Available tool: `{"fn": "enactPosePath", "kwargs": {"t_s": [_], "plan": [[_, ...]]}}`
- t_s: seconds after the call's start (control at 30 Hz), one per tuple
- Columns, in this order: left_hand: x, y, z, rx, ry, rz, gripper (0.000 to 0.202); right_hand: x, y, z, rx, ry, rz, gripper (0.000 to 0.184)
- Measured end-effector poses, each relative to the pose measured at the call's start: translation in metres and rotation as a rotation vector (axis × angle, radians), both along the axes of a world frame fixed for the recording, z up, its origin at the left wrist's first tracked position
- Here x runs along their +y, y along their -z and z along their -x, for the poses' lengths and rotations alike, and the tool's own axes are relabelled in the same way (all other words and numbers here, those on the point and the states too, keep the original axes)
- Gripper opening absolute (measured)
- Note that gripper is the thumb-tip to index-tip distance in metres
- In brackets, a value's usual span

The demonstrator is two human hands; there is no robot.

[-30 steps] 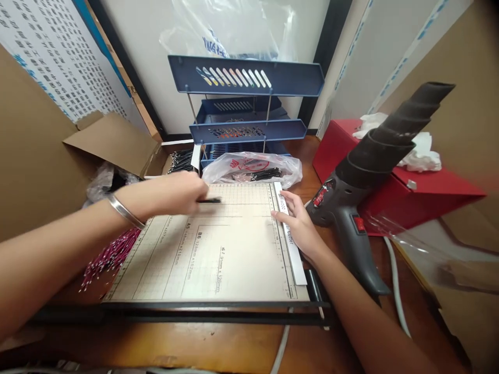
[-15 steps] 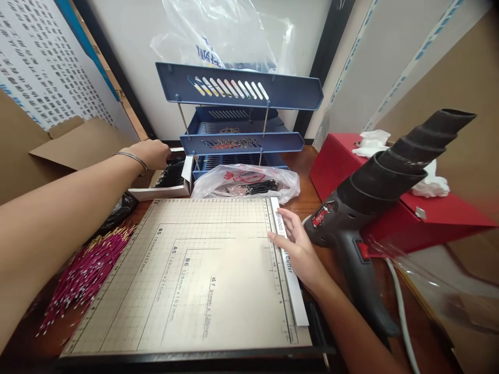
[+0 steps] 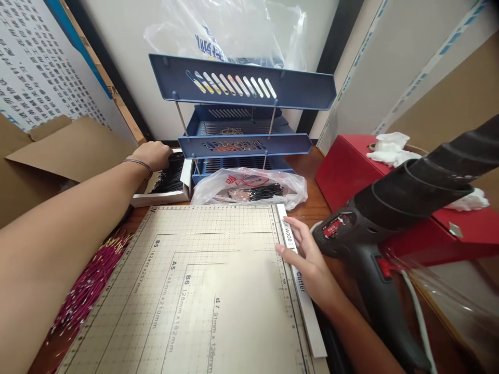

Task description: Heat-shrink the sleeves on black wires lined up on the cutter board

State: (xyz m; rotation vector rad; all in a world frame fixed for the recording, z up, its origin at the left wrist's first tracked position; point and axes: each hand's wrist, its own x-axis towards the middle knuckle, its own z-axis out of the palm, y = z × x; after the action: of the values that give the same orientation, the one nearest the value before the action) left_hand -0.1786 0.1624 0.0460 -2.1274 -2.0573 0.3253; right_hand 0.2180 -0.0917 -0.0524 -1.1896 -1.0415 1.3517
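At the back left, my left hand (image 3: 151, 155) is over a white box (image 3: 163, 197) filled with thin black cords (image 3: 171, 174). Its knuckles are bent, and its fingertips are out of sight behind the hand, so any hold on the cords is hidden. My right hand (image 3: 312, 259) rests on the right edge of a cream paper cutter (image 3: 202, 223) printed with grid lines and paper sizes. The thumb lies on the board, apart from the index finger, which touches the white lettered strip (image 3: 302, 291). Nothing shows between thumb and index finger.
A bundle of magenta cords (image 3: 89, 285) lies left of the cutter. Behind it are a clear plastic bag (image 3: 288, 189) of black cords and a blue tiered tray (image 3: 241, 83). A black heat gun (image 3: 390, 228) and red box (image 3: 343, 161) stand right; an open cardboard box (image 3: 74, 150) is left.
The viewpoint has shifted slightly, so the cutter and heat gun look larger. My left hand stays over the white box, and my right hand keeps its place on the cutter's edge.
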Motion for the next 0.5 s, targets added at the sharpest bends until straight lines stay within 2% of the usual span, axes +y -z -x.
{"fn": "enactPosePath", "kwargs": {"t_s": [0.2,0.37,0.5], "plan": [[-0.004,-0.003,-0.005,0.139,0.024,-0.011,0.043,0.000,0.000,0.002,0.002,0.016,-0.002,0.069],[-0.005,-0.004,-0.005,0.129,0.053,-0.045,0.039,0.000,-0.002,0.001,-0.001,0.008,0.019,0.073],[-0.021,-0.006,-0.010,0.082,0.108,-0.129,0.035,0.002,-0.001,-0.003,-0.009,-0.033,0.018,0.073]]}}
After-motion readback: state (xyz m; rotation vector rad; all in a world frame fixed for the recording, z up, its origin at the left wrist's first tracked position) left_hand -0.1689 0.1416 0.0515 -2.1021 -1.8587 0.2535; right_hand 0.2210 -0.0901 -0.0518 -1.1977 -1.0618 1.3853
